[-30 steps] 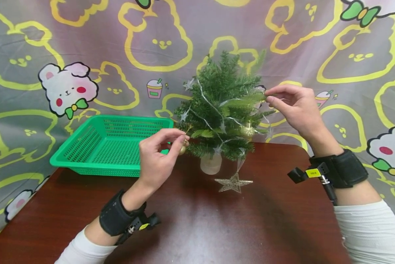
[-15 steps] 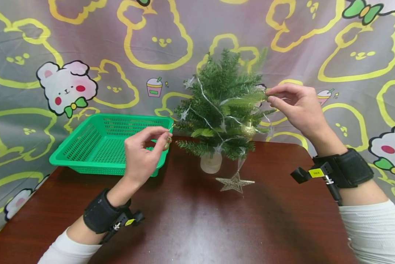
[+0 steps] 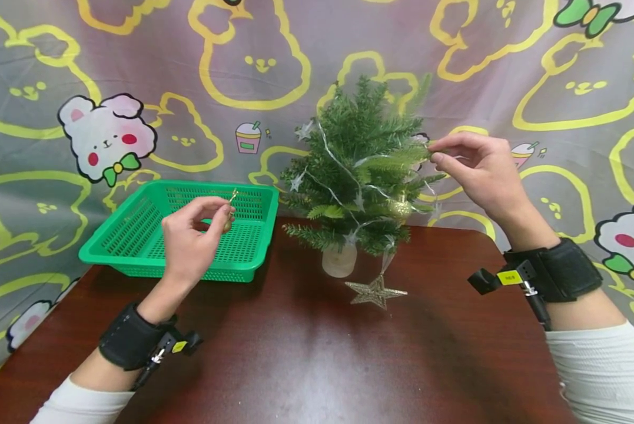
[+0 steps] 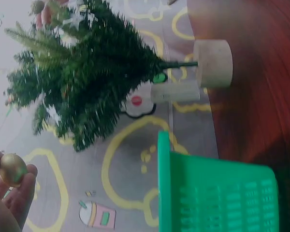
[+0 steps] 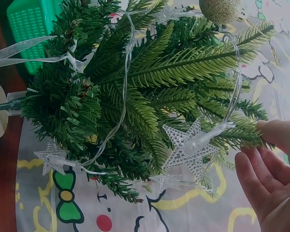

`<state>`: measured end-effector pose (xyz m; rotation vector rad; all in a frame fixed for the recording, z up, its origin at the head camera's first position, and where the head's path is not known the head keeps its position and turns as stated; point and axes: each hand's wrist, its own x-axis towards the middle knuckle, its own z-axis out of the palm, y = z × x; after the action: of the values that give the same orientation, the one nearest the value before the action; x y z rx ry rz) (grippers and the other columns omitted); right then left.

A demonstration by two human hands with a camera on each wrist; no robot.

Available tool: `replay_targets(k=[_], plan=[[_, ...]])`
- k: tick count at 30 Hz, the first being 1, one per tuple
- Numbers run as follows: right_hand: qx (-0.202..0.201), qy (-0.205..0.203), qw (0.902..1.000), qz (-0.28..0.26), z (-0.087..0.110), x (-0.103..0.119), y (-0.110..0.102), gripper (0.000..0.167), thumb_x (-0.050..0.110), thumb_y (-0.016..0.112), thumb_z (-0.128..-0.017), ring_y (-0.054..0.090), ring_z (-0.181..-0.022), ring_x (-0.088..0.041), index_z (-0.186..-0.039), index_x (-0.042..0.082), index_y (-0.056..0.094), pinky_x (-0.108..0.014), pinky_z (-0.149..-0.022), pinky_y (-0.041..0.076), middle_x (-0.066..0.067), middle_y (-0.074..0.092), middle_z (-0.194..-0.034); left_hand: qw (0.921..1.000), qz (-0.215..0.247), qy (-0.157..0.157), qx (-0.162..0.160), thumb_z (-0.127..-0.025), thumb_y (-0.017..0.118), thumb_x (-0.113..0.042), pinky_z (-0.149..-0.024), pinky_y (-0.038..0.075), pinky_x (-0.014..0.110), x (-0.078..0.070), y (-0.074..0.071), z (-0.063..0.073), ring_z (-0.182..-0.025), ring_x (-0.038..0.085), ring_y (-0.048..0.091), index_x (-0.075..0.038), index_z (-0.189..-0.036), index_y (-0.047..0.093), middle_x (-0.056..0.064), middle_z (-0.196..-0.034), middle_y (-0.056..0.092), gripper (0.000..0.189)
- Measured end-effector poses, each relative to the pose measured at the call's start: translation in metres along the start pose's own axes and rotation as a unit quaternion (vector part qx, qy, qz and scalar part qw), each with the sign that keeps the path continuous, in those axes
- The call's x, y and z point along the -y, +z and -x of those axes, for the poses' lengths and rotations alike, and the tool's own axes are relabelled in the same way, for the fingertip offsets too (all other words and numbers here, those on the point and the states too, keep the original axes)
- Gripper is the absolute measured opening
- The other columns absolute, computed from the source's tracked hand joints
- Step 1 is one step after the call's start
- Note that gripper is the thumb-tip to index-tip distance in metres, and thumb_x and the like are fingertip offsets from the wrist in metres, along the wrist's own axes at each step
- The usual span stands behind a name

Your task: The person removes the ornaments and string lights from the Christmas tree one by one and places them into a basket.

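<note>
The left hand [image 3: 189, 241] pinches a round gold ornament [image 4: 12, 170]; the right hand [image 3: 486, 171] pinches a green artificial tree branch [image 5: 244, 135].

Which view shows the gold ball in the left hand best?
Left wrist: the gold ball shows almost whole, near the left edge. Head: the left hand hides most of it, leaving its gold loop and a sliver visible. Right wrist: absent; the glittery ball there is on the Christmas tree.
</note>
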<state>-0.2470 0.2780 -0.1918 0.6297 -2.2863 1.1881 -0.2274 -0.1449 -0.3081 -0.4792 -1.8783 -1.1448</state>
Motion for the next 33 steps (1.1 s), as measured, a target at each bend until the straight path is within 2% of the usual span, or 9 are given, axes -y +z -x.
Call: replay_targets(k=[7, 15, 19, 26, 33], plan=[[-0.002, 0.002, 1.0000, -0.005, -0.001, 0.001, -0.001, 0.021, 0.010, 0.068, -0.092, 0.069, -0.082, 0.000, -0.111, 0.000, 0.071, -0.010, -0.076, 0.052, 0.012, 0.070, -0.097, 0.9996, -0.024, -0.010, -0.009, -0.090, 0.071, -0.007, -0.061, 0.044, 0.004, 0.017, -0.008, 0.001, -0.073, -0.019, 0.060, -0.004, -0.096, 0.075, 0.015, -0.084, 0.076, 0.008], [-0.005, 0.003, 1.0000, -0.007, -0.001, 0.002, 0.000, 0.021, 0.009, 0.069, -0.092, 0.070, -0.079, 0.000, -0.110, 0.000, 0.072, -0.011, -0.074, 0.052, 0.012, 0.071, -0.094, 0.9985, -0.051, -0.016, -0.011, -0.091, 0.070, -0.009, -0.058, 0.042, 0.003, 0.038, -0.014, 0.005, -0.069, -0.019, 0.057, -0.006, -0.096, 0.076, 0.014, -0.080, 0.075, 0.008], [-0.007, 0.006, 0.9999, -0.005, 0.000, 0.002, 0.001, 0.021, 0.010, 0.069, -0.091, 0.069, -0.078, 0.000, -0.110, 0.001, 0.072, -0.010, -0.073, 0.052, 0.013, 0.071, -0.092, 0.9968, -0.076, -0.026, 0.001, -0.092, 0.069, -0.011, -0.057, 0.040, 0.003, 0.051, -0.018, 0.006, -0.067, -0.020, 0.054, -0.005, -0.096, 0.075, 0.013, -0.078, 0.075, 0.010], [-0.006, 0.005, 0.9999, -0.008, 0.000, 0.001, 0.001, 0.021, 0.010, 0.069, -0.092, 0.070, -0.082, 0.000, -0.110, 0.000, 0.072, -0.010, -0.076, 0.053, 0.012, 0.071, -0.095, 0.9912, -0.110, -0.071, 0.018, -0.095, 0.067, -0.017, -0.058, 0.040, 0.002, 0.066, -0.028, 0.004, -0.067, -0.022, 0.052, -0.004, -0.099, 0.075, 0.015, -0.082, 0.075, 0.016], [-0.008, 0.007, 0.9999, -0.006, 0.000, 0.002, 0.001, 0.021, 0.011, 0.069, -0.092, 0.070, -0.081, -0.001, -0.110, 0.001, 0.072, -0.011, -0.074, 0.052, 0.012, 0.071, -0.095, 0.9844, -0.151, -0.082, 0.039, -0.096, 0.064, -0.019, -0.058, 0.036, 0.004, 0.079, -0.033, 0.000, -0.069, -0.023, 0.049, -0.003, -0.101, 0.074, 0.015, -0.084, 0.075, 0.020]])
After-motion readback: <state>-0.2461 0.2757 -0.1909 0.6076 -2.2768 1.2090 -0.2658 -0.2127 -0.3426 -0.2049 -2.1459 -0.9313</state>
